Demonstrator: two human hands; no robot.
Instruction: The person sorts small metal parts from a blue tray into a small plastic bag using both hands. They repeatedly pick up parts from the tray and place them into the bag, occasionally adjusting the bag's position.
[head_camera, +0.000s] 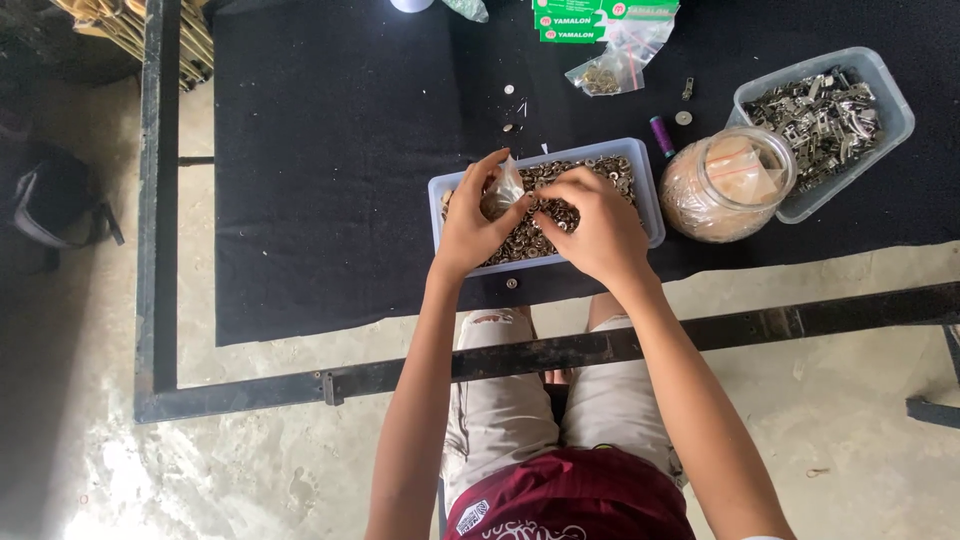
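Over the black felt-like cloth (330, 200) that covers the tabletop, your hands meet above a pale blue, rectangular plastic tub (645, 195) filled with small, round, dull-brass metal rings (600, 170). Your left hand (470, 225) pinches a small, crinkled clear plastic bag (505, 185) between thumb and fingers, holding it just above the left part of the tub. Your right hand (595, 225) is curled, fingertips drawn together down among the rings beside the bag; whether they hold a ring, you cannot tell from here.

Just right of the tub stands a round, clear jar (725, 185) with tan contents, touching a second translucent tub (880, 110) heaped with angular silvery metal fittings. A small purple spool (662, 136) lies between the first tub and the jar. Farther back lie a glossy clear bag of brass pieces (610, 70) and flat green-and-white packets (600, 15). A few loose rings (510, 105) dot the cloth behind the tub. A dark, rough metal frame (700, 335) edges the table.
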